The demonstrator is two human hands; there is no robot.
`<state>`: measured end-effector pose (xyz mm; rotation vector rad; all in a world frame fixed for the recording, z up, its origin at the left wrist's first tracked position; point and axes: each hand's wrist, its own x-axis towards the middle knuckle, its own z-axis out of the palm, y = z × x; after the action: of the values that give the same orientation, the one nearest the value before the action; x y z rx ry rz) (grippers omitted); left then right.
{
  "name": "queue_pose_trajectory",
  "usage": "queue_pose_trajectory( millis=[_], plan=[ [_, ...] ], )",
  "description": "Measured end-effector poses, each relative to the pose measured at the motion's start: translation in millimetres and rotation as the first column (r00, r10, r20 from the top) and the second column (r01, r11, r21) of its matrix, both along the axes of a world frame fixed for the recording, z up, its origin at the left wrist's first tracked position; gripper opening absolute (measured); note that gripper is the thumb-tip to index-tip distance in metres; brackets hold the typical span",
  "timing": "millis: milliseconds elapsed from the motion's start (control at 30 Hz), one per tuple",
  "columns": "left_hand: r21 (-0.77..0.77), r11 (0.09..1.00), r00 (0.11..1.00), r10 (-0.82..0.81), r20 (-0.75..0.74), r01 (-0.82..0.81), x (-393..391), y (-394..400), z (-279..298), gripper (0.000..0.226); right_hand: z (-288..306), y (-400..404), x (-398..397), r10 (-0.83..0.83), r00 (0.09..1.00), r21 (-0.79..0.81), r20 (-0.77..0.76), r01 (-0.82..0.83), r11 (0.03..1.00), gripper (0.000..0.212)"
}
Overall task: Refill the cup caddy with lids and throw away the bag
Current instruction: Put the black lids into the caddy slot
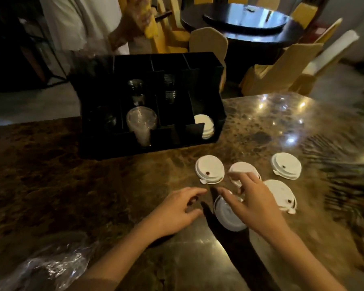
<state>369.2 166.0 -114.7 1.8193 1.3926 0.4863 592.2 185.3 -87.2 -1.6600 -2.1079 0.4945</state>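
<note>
No writing or brand can be read on anything here; the lids are plain white and the caddy plain black. The black caddy [149, 106] stands in the upper middle of the frame at the far edge of the marble counter [51, 185], with a short stack of white lids [206, 126] in its right front compartment and clear cups [141, 122] in the slot to the left of that. Five loose lids lie in the centre right: one [210, 169] alone, one [286, 165] further right, one [282, 195] beside the right hand, one [243, 171] under its fingertips, and one [227, 215] beneath its palm. The right hand [252, 202] hovers with fingers spread over those lids; whether it grips any I cannot tell. The left hand [177, 208] is loosely curled, holding nothing. The crumpled clear bag [46, 267] sits at the lower left, by the near edge. The counter's left half lies bare.
</note>
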Motion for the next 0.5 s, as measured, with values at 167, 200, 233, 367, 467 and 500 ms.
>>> queue_pose_trajectory(
  millis=[167,200,233,367,467,500],
  plan=[
    [-0.016,0.999,0.998,0.034,0.049,-0.034,34.3,3.0,-19.6,0.052,-42.4,-37.2,11.3,-0.201,0.950,-0.154,0.240,0.242,0.958,0.099],
    [-0.014,0.999,0.997,0.053,0.064,-0.052,39.0,3.3,-22.4,0.050,-48.9,-41.2,10.5,-0.222,0.943,-0.161,0.247,0.266,0.950,0.103],
    [-0.016,0.997,0.994,0.070,0.083,-0.069,42.7,3.7,-24.7,0.048,-54.1,-43.8,9.3,-0.240,0.941,-0.150,0.240,0.280,0.948,0.102],
    [-0.025,0.994,0.986,0.108,0.128,-0.106,48.4,6.7,-25.6,0.042,-60.7,-45.4,7.9,-0.254,0.948,-0.102,0.193,0.277,0.955,0.090],
    [0.023,0.988,0.980,0.149,0.133,-0.154,48.1,12.4,-19.2,0.035,-56.2,-42.2,13.1,-0.188,0.968,-0.103,0.168,0.207,0.973,0.091],
    [0.038,0.985,0.975,0.163,0.149,-0.171,47.7,15.3,-16.3,0.032,-53.1,-40.9,15.8,-0.156,0.976,-0.093,0.152,0.171,0.981,0.091]
  ],
)
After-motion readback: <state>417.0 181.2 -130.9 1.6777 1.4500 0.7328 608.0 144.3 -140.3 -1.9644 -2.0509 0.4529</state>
